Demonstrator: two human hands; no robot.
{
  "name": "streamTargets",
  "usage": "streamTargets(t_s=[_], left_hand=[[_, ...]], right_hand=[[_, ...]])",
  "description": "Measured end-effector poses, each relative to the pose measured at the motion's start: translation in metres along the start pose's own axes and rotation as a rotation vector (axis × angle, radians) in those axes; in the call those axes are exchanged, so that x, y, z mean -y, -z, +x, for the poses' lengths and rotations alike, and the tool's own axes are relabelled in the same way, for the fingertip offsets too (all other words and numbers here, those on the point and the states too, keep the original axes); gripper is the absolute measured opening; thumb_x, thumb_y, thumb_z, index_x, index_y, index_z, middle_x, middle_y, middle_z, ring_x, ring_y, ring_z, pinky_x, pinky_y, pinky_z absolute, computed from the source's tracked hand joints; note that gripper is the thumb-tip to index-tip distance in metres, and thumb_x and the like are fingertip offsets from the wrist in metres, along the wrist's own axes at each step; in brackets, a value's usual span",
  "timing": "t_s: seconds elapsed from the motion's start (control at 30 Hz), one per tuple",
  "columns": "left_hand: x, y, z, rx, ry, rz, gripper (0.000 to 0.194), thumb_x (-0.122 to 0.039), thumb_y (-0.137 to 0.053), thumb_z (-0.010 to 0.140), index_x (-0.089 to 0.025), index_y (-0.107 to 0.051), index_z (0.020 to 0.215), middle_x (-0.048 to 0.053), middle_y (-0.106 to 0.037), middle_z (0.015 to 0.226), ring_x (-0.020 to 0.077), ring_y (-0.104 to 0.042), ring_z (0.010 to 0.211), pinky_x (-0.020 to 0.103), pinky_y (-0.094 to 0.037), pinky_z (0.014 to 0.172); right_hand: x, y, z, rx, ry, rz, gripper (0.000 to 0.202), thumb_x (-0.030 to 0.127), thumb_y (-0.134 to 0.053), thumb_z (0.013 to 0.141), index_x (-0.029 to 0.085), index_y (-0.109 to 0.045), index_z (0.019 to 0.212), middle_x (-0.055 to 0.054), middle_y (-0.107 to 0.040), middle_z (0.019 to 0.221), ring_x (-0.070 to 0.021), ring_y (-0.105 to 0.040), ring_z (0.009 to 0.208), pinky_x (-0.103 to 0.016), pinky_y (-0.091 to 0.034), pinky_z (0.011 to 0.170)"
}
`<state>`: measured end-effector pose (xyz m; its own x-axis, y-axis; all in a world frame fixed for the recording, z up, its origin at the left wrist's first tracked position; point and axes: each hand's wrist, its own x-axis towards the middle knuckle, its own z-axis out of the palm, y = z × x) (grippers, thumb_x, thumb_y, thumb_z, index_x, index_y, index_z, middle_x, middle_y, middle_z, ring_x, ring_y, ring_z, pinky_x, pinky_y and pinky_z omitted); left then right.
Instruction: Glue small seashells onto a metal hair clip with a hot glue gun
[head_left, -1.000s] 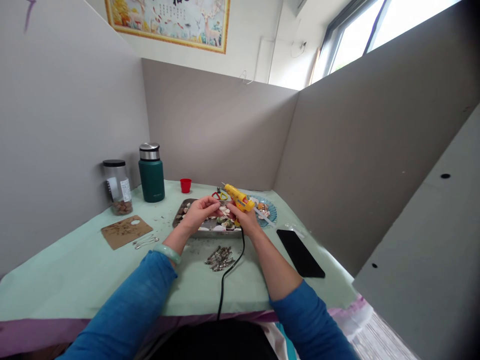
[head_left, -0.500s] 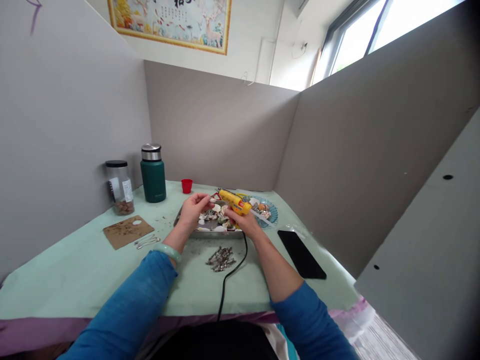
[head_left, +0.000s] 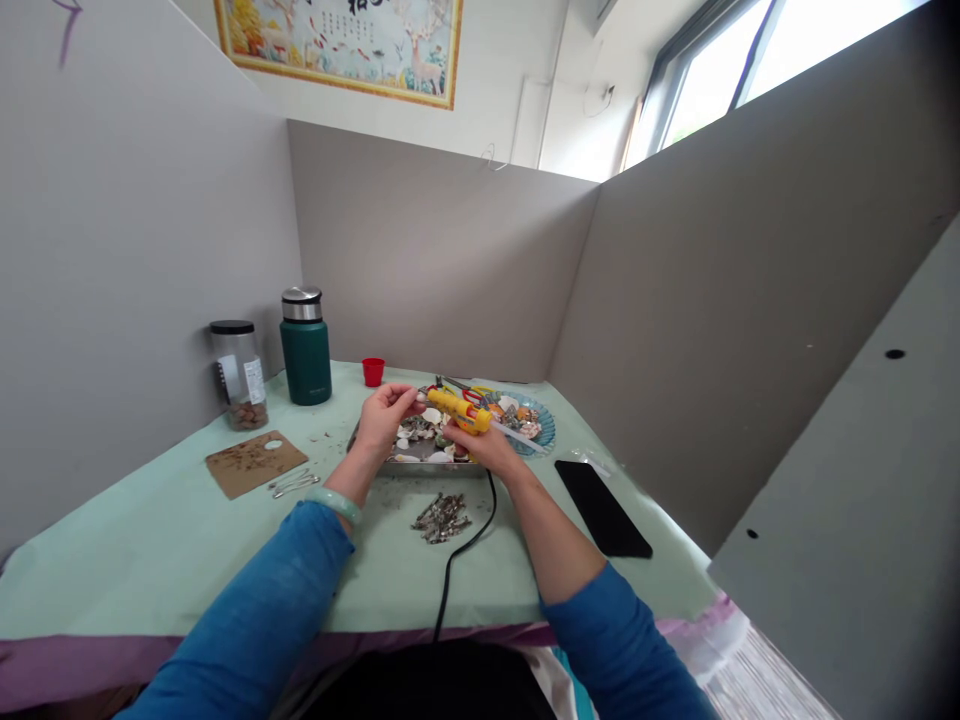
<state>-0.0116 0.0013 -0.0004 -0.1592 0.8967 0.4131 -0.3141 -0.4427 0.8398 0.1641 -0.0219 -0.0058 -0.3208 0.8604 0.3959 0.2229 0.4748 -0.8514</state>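
My left hand [head_left: 384, 418] is closed in a pinch around a small whitish shell [head_left: 421, 397], held above the left part of a metal tray [head_left: 439, 469]. Wrapped around a yellow hot glue gun [head_left: 459, 410] is my right hand [head_left: 484, 445]. The gun's nozzle points left and sits close beside the shell; whether they touch I cannot tell. A clear glue stick [head_left: 519, 436] sticks out of the gun's back end. Various shells [head_left: 420, 430] lie in the tray below both hands, partly hidden by them.
A blue plate [head_left: 549, 425] of shells stands behind my right hand, near red-handled scissors [head_left: 474, 396]. Metal clips [head_left: 441, 518] lie piled in front, beside the black cord [head_left: 450, 575]. A black phone [head_left: 604, 508] is right; a green bottle [head_left: 306, 355], jar [head_left: 238, 375], red cup [head_left: 373, 372] and cardboard [head_left: 256, 463] are left.
My right hand has brought the glue gun left and slightly down, so its nozzle is now at the shell. The left hand has barely moved and still pinches the shell.
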Motion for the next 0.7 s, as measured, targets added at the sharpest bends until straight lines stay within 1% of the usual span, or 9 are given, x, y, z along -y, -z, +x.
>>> streamTargets(t_s=[0.13, 0.3, 0.4, 0.7], left_hand=[[-0.0015, -0.0003, -0.0009, 0.003, -0.001, 0.012, 0.035, -0.036, -0.075, 0.061, -0.013, -0.058, 0.079, 0.0, -0.063, 0.063, 0.0137, -0.063, 0.06, 0.031, -0.052, 0.071], [-0.0019, -0.0007, -0.0016, -0.001, -0.001, 0.032, 0.037, -0.038, -0.076, 0.06, -0.013, -0.058, 0.079, 0.0, -0.063, 0.063, 0.0139, -0.062, 0.059, 0.031, -0.051, 0.071], [-0.0027, -0.0011, -0.0021, 0.004, -0.001, 0.031, 0.036, -0.038, -0.076, 0.06, -0.013, -0.058, 0.079, 0.0, -0.063, 0.063, 0.0139, -0.062, 0.059, 0.031, -0.051, 0.07], [-0.004, -0.0013, -0.003, 0.002, 0.003, 0.03, 0.037, -0.038, -0.076, 0.06, -0.013, -0.058, 0.079, 0.001, -0.063, 0.063, 0.0139, -0.062, 0.059, 0.032, -0.051, 0.071]], right_hand=[[0.002, -0.0001, 0.0004, -0.02, -0.017, 0.023, 0.022, 0.039, -0.06, 0.073, 0.017, -0.055, 0.069, 0.005, -0.049, 0.05, -0.0085, -0.044, 0.045, -0.021, -0.038, 0.047], [0.002, 0.0, 0.0001, -0.001, -0.018, 0.012, 0.023, 0.04, -0.06, 0.073, 0.017, -0.056, 0.071, 0.005, -0.05, 0.05, -0.0088, -0.045, 0.046, -0.021, -0.039, 0.048], [0.002, 0.0004, 0.0001, -0.011, -0.022, 0.025, 0.023, 0.039, -0.06, 0.073, 0.017, -0.055, 0.07, 0.005, -0.049, 0.05, -0.0086, -0.044, 0.045, -0.021, -0.038, 0.047], [-0.003, -0.0001, 0.0016, -0.006, -0.004, 0.015, 0.024, 0.041, -0.06, 0.073, 0.017, -0.056, 0.071, 0.005, -0.05, 0.05, -0.0088, -0.046, 0.046, -0.021, -0.039, 0.048]])
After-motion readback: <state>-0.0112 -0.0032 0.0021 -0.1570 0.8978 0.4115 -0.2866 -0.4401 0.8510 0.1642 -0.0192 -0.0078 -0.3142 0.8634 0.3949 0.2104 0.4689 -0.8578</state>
